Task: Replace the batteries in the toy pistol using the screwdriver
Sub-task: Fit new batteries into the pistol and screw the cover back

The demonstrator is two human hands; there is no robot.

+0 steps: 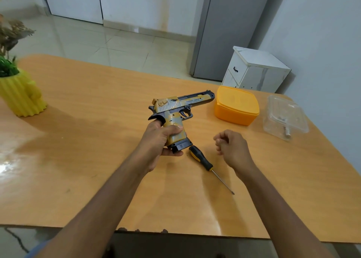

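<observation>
Screwdriver (203,161) lies on the orange worktop (97,140) between both hands, handle just beside the butt of the toy pistol (179,113), tip toward the near edge. Right hand (232,150) hovers beside it, fingers loosely curled, holding nothing; the left hand (160,140) has its grip wrapped round the pistol's handle, barrel pointing right. Farther off sit an orange lidded box (236,106), a clear plastic container (285,117) and, far left, a yellow plant pot (21,93).

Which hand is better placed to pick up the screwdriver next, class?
The right hand. It holds nothing and hovers just beside the screwdriver lying on the table, while the left hand is busy gripping the toy pistol by its handle.
</observation>
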